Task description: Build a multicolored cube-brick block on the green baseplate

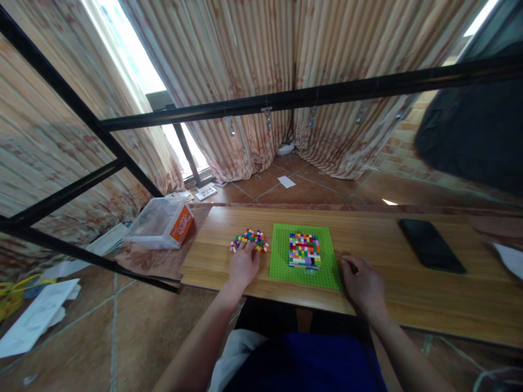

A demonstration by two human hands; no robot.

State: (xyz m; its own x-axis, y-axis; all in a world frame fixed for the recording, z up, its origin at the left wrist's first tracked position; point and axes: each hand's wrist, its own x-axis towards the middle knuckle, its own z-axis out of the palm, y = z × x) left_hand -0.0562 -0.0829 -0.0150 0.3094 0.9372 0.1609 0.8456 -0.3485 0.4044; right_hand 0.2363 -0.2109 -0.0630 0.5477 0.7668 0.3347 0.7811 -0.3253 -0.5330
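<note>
A green baseplate [281, 261] lies on the wooden table [368, 305], with a multicoloured block of small bricks [304, 250] built on it. To its left lies a pile of loose coloured bricks [250, 239]. My left hand [244, 264] rests at the near edge of that pile, fingers reaching into the bricks; what they hold is hidden. My right hand [362, 283] lies on the table just right of the baseplate, fingers curled, with nothing visible in it.
A black phone [431, 245] lies at the table's right. A clear plastic box with an orange label [161, 222] stands left of the table. Black metal frame bars [286, 100] cross overhead. Papers lie on the floor at left.
</note>
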